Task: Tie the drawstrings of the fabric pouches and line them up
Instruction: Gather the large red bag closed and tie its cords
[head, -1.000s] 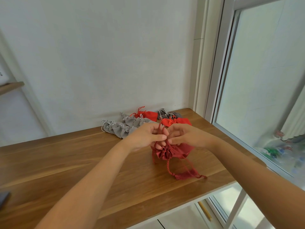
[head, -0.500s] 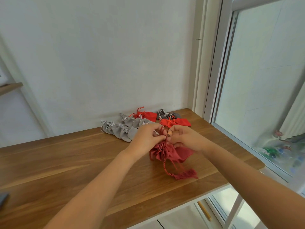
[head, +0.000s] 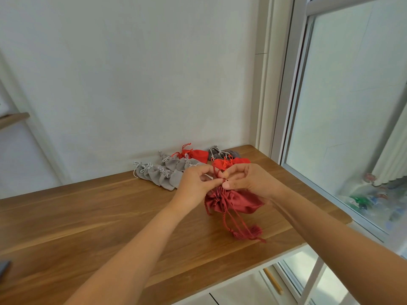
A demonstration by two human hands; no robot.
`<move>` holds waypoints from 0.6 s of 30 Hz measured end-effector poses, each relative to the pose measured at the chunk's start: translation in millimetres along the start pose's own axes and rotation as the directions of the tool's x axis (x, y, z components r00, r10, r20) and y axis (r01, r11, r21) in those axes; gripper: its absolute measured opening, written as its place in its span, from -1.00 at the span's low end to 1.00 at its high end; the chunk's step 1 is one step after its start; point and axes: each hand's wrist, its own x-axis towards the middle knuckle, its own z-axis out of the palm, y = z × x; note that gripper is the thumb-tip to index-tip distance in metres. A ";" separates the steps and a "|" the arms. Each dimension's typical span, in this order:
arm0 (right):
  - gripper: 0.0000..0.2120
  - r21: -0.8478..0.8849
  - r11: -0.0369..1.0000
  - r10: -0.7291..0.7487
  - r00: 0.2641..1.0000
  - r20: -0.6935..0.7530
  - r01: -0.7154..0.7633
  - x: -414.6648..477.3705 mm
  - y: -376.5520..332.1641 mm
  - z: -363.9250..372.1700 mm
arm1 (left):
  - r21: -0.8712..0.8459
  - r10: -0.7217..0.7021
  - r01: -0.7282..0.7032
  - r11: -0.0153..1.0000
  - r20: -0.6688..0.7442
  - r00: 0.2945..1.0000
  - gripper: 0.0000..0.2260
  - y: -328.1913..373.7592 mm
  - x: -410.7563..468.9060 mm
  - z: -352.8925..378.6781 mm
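Right of frame centre, the pouch (head: 239, 203) lies on the table (head: 88, 216), its long axis running left to right, and the left hand (head: 195, 184) and right hand (head: 250, 179) pinch its cord (head: 217, 172) just above the gathered left-end mouth.

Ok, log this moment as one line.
step: tying | left hand, right hand: pinch drawstring | dark red pouch: on table

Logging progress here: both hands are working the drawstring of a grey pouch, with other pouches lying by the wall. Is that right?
Not quite: the head view shows the left hand and right hand pinching the drawstring of a dark red pouch, not a grey one. The other pouches do lie by the wall.
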 end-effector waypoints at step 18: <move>-0.83 -0.596 0.784 -0.280 0.956 -0.088 0.174 -0.6 -5.2 0.9 | -0.195 -0.073 0.078 0.978 0.032 0.997 -0.88 4.8 -3.7 1.0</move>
